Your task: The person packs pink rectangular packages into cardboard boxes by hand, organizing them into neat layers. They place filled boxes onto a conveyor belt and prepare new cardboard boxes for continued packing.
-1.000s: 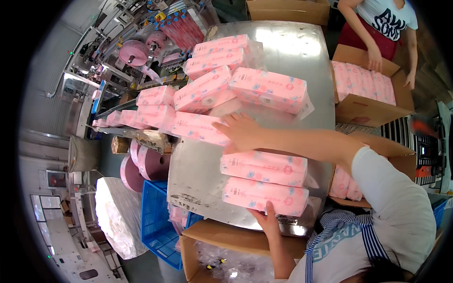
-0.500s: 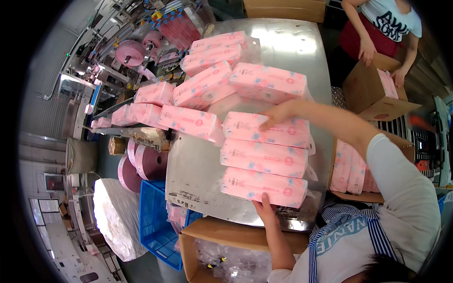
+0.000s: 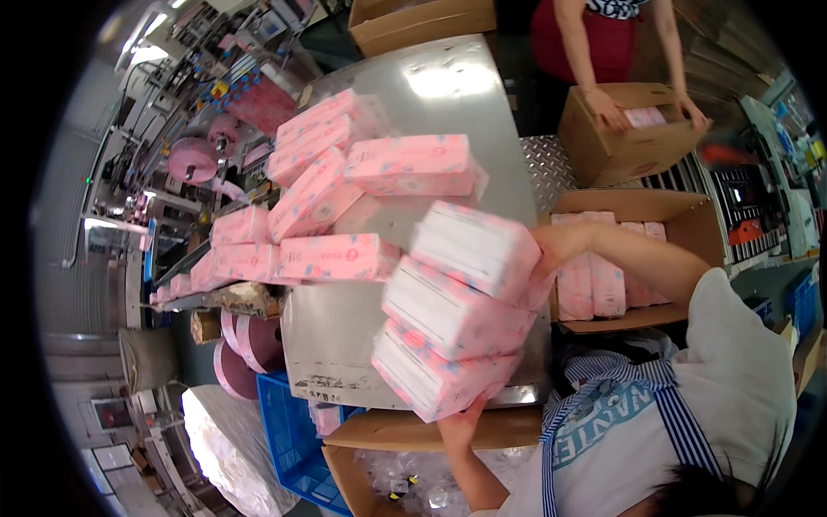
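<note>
Three pink plastic-wrapped tissue packs [image 3: 457, 310] are squeezed together as a row between my two hands, raised off the metal table and tilted so their white-panelled sides show. My left hand [image 3: 462, 428] supports the lower end of the row, with its fingers partly hidden under the nearest pack. At the upper end, my right hand [image 3: 553, 252] presses against the outer pack. More of the same packs lie on the table, among them one pack [image 3: 409, 165] just beyond the held row and another pack [image 3: 336, 257] to its left.
An open carton [image 3: 680, 226] with packs inside stands to the right. Beyond it a co-worker's hands [image 3: 607, 112] hold another carton [image 3: 603, 155]. A carton of clear plastic bags [image 3: 413, 478] and a blue crate [image 3: 289, 439] are near the table's front edge [image 3: 345, 398]. Machinery [image 3: 224, 129] is at left.
The row of three packs has come up off the table and turned, now showing white panels. My right hand has shifted from on top of the far pack to its outer end. The view has swung.
</note>
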The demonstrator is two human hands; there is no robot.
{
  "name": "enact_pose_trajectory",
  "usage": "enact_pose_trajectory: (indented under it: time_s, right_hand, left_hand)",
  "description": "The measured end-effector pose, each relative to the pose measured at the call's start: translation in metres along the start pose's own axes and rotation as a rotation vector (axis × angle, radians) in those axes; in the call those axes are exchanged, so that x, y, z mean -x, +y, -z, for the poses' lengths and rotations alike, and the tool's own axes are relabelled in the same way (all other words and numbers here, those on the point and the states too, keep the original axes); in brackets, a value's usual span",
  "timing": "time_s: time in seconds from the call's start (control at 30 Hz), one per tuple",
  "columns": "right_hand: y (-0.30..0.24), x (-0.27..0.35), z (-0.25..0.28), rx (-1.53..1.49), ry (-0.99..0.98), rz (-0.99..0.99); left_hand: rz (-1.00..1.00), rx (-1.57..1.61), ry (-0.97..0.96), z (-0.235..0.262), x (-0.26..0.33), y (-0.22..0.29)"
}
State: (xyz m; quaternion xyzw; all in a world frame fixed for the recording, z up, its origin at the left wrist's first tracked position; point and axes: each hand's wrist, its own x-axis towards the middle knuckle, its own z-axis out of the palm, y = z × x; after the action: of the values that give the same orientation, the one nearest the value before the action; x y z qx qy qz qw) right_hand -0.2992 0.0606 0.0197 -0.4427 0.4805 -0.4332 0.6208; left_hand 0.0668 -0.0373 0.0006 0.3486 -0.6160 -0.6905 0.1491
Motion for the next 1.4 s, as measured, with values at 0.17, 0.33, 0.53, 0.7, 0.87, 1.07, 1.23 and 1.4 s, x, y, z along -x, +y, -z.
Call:
enact_pose_trajectory:
  time_s: [0.17,0.33,0.53,0.7,0.87,1.07,1.23,1.4]
  right_hand:
    - [0.011,0.068,-0.041,-0.046,0.298,0.126]
    - [-0.025,0.194,-0.058,0.1,0.692,0.099]
    - [0.051,0.366,-0.08,-0.072,1.149,0.232]
    - [0.166,0.416,-0.077,-0.808,1.559,0.08]
    - [0.221,0.366,-0.045,0.342,1.736,-0.7]
    - [0.223,0.375,-0.069,0.957,1.032,-0.662]
    - [0.132,0.408,-0.081,0.874,1.591,-0.439]
    - [0.145,0.433,-0.08,0.682,1.719,-0.798]
  left_hand:
    - [-0.045,-0.301,-0.046,-0.014,-0.003,-0.016]
    - [-0.232,-0.366,-0.333,-0.084,-0.018,-0.007]
    - [-0.123,0.318,-0.83,-0.234,-0.069,-0.022]
    - [0.609,-0.119,-0.829,-0.377,-0.094,-0.03]
    - [0.122,-1.033,-0.737,-0.408,-0.142,-0.091]
    - [-0.858,-1.072,-0.33,-0.357,-0.144,0.003]
    - [0.146,-2.126,-0.185,-0.204,-0.191,0.125]
    - [-0.153,-2.037,-0.089,-0.074,-0.223,0.083]
